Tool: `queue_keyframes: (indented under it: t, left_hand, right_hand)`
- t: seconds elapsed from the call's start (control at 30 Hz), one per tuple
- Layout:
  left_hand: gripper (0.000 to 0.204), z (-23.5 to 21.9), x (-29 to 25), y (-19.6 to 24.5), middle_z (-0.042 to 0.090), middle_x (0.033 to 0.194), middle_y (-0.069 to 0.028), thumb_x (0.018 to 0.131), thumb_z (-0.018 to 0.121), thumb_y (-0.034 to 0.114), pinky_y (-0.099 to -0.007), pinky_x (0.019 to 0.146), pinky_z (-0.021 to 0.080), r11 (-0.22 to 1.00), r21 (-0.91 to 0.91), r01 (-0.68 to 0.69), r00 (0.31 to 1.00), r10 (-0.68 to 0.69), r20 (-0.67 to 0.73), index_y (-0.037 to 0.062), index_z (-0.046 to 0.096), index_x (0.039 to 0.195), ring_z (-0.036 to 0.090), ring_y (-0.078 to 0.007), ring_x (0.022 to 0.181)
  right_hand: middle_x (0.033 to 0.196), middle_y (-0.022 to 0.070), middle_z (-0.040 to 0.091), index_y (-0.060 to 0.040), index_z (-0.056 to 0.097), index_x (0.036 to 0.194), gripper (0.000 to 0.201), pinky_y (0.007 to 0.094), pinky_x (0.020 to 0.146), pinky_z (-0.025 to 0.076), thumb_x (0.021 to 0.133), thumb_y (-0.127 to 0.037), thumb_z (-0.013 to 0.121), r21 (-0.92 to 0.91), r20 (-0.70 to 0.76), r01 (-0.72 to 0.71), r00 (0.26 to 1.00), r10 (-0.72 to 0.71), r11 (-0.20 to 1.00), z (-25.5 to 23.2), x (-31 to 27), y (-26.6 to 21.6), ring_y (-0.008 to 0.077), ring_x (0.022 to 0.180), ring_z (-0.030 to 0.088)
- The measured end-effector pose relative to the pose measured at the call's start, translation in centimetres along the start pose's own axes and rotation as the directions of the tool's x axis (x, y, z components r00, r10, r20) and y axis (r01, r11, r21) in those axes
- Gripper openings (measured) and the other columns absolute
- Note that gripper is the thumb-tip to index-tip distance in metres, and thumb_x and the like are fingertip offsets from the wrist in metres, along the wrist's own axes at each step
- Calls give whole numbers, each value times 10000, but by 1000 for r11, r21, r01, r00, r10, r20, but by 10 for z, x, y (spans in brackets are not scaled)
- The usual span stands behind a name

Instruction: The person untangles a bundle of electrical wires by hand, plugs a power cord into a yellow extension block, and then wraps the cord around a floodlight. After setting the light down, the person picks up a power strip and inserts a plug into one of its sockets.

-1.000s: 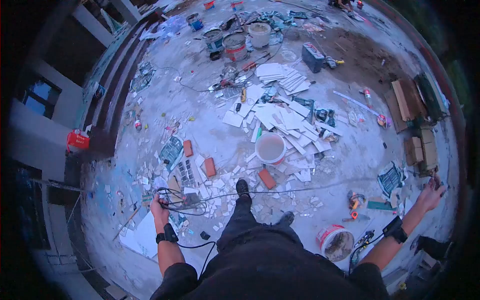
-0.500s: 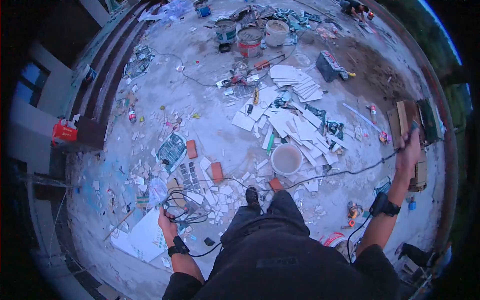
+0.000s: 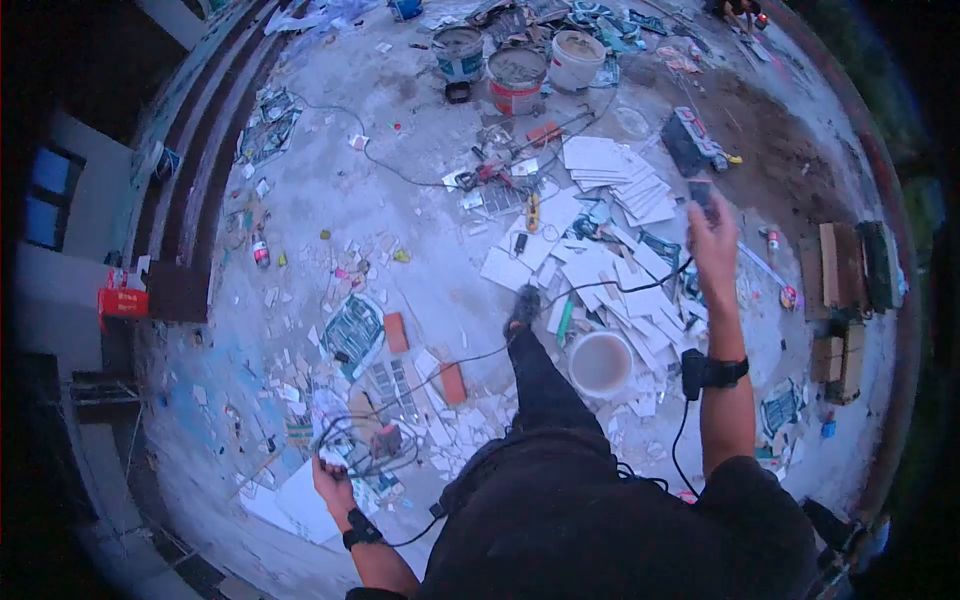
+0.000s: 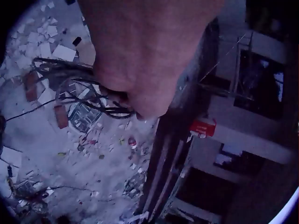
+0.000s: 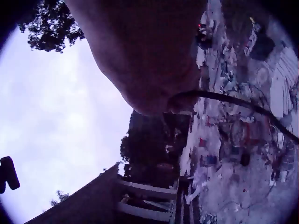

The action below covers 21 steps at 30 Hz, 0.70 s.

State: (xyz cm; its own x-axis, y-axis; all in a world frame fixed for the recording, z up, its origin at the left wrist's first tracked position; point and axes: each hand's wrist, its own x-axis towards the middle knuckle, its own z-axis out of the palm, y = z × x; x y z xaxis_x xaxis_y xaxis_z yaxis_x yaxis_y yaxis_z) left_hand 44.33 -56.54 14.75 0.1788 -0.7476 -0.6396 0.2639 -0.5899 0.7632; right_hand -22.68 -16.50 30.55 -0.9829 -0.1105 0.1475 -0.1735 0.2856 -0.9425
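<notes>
My left hand (image 3: 333, 485), low at the left in the head view, holds a loosely looped dark cable (image 3: 385, 462). The left wrist view shows the cable loops (image 4: 74, 74) hanging beside the curled fingers, most of which the back of the hand hides. My right hand (image 3: 713, 245) is raised out in front at the right and grips the far stretch of the same cable (image 3: 625, 290). A small dark piece (image 3: 703, 193) shows at its fingertips. Between the hands the cable sags across the front of my leg. In the right wrist view the cable (image 5: 243, 103) leaves from under the fingers.
A white bucket (image 3: 600, 365) stands among broken tiles (image 3: 610, 270). Red bricks (image 3: 453, 382) lie left of my foot (image 3: 522, 305). Farther off are mortar buckets (image 3: 516, 80), a toolbox (image 3: 688, 140) and a power tool with its cord. Cardboard boxes (image 3: 840, 270) line the right edge; steps (image 3: 200, 150) rise at left.
My right hand has swung from the far right inward and forward, drawing the cable up off the ground. The left hand keeps the loops, now hanging wider. My feet have stepped.
</notes>
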Motion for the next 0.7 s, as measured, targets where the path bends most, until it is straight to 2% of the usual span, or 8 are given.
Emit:
queue_keyframes:
  t: [0.33, 0.43, 0.5, 0.57, 0.6, 0.63, 0.67, 0.7]
  left_hand:
    - [367, 121, 84, 61, 354, 547, 51, 963, 575, 339, -299, 524, 352, 998, 47, 30, 953, -14, -304, 171, 394, 692, 369, -108, 467]
    - [345, 151, 115, 79, 328, 516, 51, 959, 570, 318, -329, 487, 354, 996, 67, 58, 908, -25, -419, 179, 411, 686, 352, -104, 472]
    - [305, 176, 129, 75, 326, 528, 51, 951, 580, 311, -320, 532, 360, 929, 368, -42, 881, 208, -425, 170, 449, 714, 321, -108, 474]
    - [375, 134, 198, 95, 316, 477, 47, 972, 520, 344, -297, 482, 383, 953, 304, 14, 910, 114, -398, 166, 405, 663, 354, -121, 404]
    - [375, 152, 207, 82, 316, 477, 47, 972, 520, 344, -297, 482, 383, 947, 320, 26, 908, 112, -404, 166, 405, 663, 354, -121, 404]
    - [269, 168, 196, 79, 477, 674, -7, 865, 627, 202, -302, 545, 429, 487, 872, -54, 965, 250, -80, 57, 438, 990, 428, -133, 541]
    - [628, 188, 199, 74, 637, 871, -61, 757, 734, 59, -305, 609, 476, -204, 950, -238, 957, 118, 265, -51, 471, 1317, 502, -144, 678]
    - [628, 218, 224, 57, 637, 871, -61, 757, 734, 59, -305, 609, 476, -218, 946, -240, 959, 100, 266, -51, 471, 1317, 502, -144, 678]
  right_hand:
    - [746, 59, 592, 48, 563, 1170, 352, 290, 453, 408, 914, -187, 614, -84, 156, -389, 904, 398, 917, 303, 167, 256, 117, 519, 515]
    - [751, 64, 602, 28, 591, 1108, 304, 303, 482, 431, 893, -182, 638, -45, 138, -557, 819, 558, 829, 362, 185, 325, 127, 544, 537]
    - [743, 58, 602, 18, 619, 1098, 303, 287, 520, 444, 870, -176, 663, -108, 188, -695, 688, 701, 711, 401, 204, 374, 121, 593, 557]
    - [730, 101, 632, 31, 656, 1043, 296, 335, 576, 479, 845, -188, 685, -132, 188, -708, 669, 719, 693, 442, 217, 450, 178, 650, 617]
    - [745, 137, 648, 44, 663, 1027, 317, 364, 605, 491, 843, -213, 689, -293, 176, -552, 771, 612, 781, 461, 222, 499, 218, 670, 638]
    - [760, 174, 664, 58, 670, 1011, 341, 393, 633, 503, 841, -237, 692, -449, 193, -373, 847, 495, 812, 476, 221, 543, 259, 690, 660]
    - [845, 242, 678, 79, 667, 961, 395, 450, 710, 516, 842, -297, 688, -535, 187, -425, 783, 593, 730, 492, 230, 560, 364, 775, 682]
    - [845, 242, 678, 79, 667, 961, 395, 450, 710, 516, 842, -297, 688, -544, 172, -439, 776, 607, 715, 508, 237, 604, 364, 775, 682]
